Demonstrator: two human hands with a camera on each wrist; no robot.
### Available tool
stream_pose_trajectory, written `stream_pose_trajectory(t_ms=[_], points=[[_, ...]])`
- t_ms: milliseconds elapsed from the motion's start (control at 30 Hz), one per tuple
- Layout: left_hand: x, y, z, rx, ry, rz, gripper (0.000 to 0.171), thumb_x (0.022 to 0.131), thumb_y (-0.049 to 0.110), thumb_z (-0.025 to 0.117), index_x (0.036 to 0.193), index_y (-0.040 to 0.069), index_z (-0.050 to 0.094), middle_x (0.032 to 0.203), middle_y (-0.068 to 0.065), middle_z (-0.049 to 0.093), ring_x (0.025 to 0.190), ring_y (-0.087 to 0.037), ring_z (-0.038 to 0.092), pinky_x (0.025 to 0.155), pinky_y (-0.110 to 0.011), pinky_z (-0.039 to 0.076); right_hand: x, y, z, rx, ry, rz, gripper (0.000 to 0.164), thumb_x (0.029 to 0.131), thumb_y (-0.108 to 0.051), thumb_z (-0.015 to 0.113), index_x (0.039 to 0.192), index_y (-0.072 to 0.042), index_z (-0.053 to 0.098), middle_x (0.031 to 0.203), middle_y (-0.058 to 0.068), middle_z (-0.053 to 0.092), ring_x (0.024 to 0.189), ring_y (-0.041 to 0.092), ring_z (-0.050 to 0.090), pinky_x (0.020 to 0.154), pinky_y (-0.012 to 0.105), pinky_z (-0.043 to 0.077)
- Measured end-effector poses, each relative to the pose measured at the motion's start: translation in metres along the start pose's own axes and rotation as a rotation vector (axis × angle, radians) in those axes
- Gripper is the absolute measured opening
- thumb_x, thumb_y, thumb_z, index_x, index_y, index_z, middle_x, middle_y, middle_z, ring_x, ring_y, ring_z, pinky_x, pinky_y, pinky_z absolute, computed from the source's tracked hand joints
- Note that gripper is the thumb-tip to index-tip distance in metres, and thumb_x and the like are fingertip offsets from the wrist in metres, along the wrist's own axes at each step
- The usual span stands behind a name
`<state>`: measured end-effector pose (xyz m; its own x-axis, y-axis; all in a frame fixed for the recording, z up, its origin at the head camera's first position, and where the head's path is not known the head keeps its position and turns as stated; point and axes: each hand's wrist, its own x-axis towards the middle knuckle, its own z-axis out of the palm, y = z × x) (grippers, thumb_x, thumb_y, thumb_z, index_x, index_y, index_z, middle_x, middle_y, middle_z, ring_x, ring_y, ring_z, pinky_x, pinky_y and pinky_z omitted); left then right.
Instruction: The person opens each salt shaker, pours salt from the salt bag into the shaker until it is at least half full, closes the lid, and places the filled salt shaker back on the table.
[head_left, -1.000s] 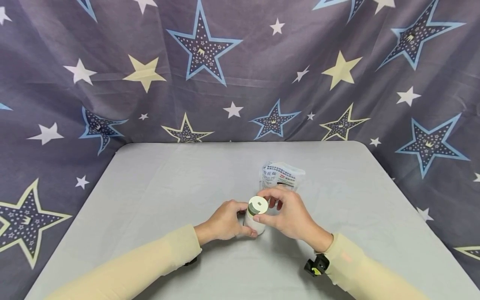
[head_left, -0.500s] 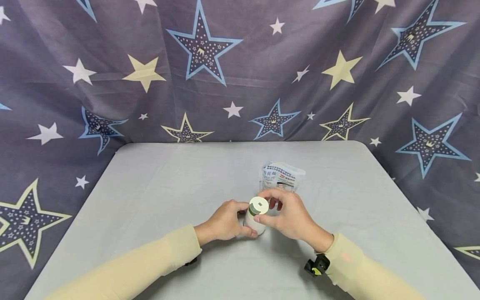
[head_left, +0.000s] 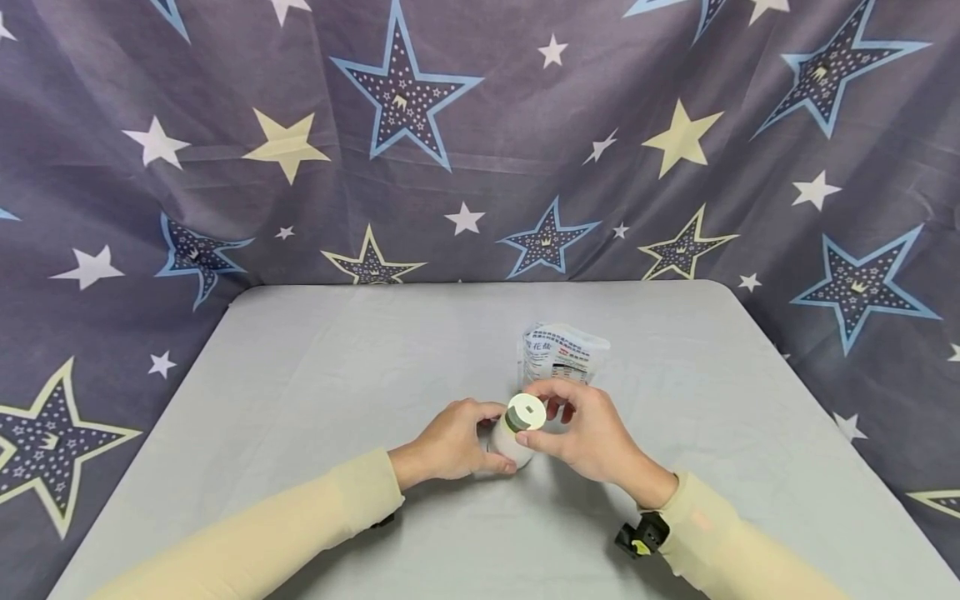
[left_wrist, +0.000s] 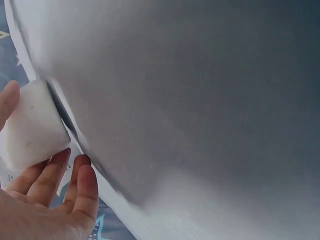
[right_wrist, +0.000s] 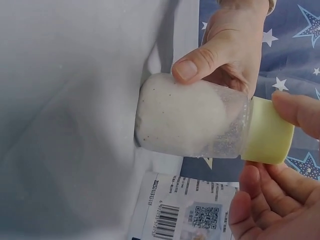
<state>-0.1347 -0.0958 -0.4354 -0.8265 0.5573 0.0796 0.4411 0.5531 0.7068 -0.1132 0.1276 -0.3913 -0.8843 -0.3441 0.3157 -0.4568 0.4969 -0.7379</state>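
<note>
A clear shaker bottle (right_wrist: 175, 117) with white grains inside rests on its base on the table, its top leaning slightly right in the head view. My left hand (head_left: 453, 442) grips the lower body, thumb on the near side and fingers on the far side. My right hand (head_left: 588, 429) pinches the pale yellow-green cap (right_wrist: 267, 131) between thumb and fingers. The cap sits on the bottle's neck. In the left wrist view, the bottle's white lower part (left_wrist: 35, 125) shows between the left thumb and fingers.
A printed plastic pouch (head_left: 562, 354) stands just behind the bottle and right hand; its barcode side (right_wrist: 175, 210) shows in the right wrist view. The grey cloth-covered table (head_left: 360, 358) ends at a star-patterned curtain (head_left: 450, 108).
The right hand and the cap have shifted slightly right, and the bottle's top now leans right. The left hand stays about where it was. The pouch has not moved.
</note>
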Motion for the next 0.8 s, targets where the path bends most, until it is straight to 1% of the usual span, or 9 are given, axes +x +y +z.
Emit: stream_pose_trajectory(t_ms=[133, 233, 367, 500, 600, 800], points=[[0.0, 0.001, 0.0, 0.013, -0.012, 0.017, 0.055, 0.073, 0.03, 0.095, 0.122, 0.019, 0.071, 0.106, 0.007, 0.072, 0.096, -0.012, 0.063, 0.088, -0.036, 0.053, -0.003, 0.003, -0.001, 0.012, 0.005, 0.001, 0.043, 0.072, -0.015, 0.095, 0.109, -0.017, 0.073, 0.09, -0.01, 0.066, 0.081, 0.02, 0.06, 0.069, 0.034, 0.052], [0.001, 0.0, 0.001, 0.034, -0.017, 0.033, 0.058, 0.074, 0.031, 0.094, 0.125, 0.018, 0.069, 0.106, 0.006, 0.071, 0.094, -0.011, 0.063, 0.084, -0.031, 0.052, -0.005, 0.005, -0.003, 0.022, 0.013, 0.009, 0.043, 0.072, -0.015, 0.095, 0.108, -0.018, 0.072, 0.089, -0.009, 0.065, 0.081, 0.021, 0.06, 0.07, 0.032, 0.051], [0.002, 0.0, 0.001, 0.032, -0.019, 0.049, 0.063, 0.073, 0.03, 0.095, 0.128, 0.016, 0.068, 0.106, 0.005, 0.071, 0.091, -0.012, 0.062, 0.081, -0.029, 0.052, -0.007, 0.008, -0.004, 0.033, 0.028, 0.01, 0.043, 0.072, -0.015, 0.095, 0.108, -0.018, 0.072, 0.087, -0.007, 0.065, 0.08, 0.023, 0.061, 0.069, 0.029, 0.05], [0.003, 0.0, 0.001, 0.016, -0.018, 0.069, 0.066, 0.071, 0.029, 0.097, 0.128, 0.015, 0.069, 0.105, 0.005, 0.072, 0.089, -0.016, 0.063, 0.077, -0.027, 0.051, -0.009, 0.01, -0.005, 0.04, 0.034, 0.012, 0.042, 0.072, -0.016, 0.095, 0.107, -0.018, 0.073, 0.087, -0.007, 0.065, 0.08, 0.021, 0.06, 0.069, 0.029, 0.05], [0.003, 0.0, 0.002, -0.003, -0.021, 0.08, 0.064, 0.071, 0.026, 0.097, 0.128, 0.015, 0.069, 0.107, 0.004, 0.072, 0.088, -0.018, 0.064, 0.076, -0.026, 0.051, -0.011, 0.011, -0.006, 0.043, 0.04, 0.012, 0.041, 0.073, -0.017, 0.095, 0.107, -0.018, 0.073, 0.087, -0.007, 0.065, 0.08, 0.02, 0.06, 0.069, 0.031, 0.05], [0.004, 0.001, 0.002, -0.033, -0.027, 0.107, 0.059, 0.073, 0.021, 0.095, 0.126, 0.015, 0.069, 0.106, 0.004, 0.072, 0.085, -0.016, 0.064, 0.076, -0.027, 0.055, -0.013, 0.012, -0.007, 0.035, 0.057, -0.006, 0.039, 0.072, -0.017, 0.095, 0.104, -0.018, 0.073, 0.085, -0.007, 0.065, 0.078, 0.019, 0.059, 0.068, 0.032, 0.05]])
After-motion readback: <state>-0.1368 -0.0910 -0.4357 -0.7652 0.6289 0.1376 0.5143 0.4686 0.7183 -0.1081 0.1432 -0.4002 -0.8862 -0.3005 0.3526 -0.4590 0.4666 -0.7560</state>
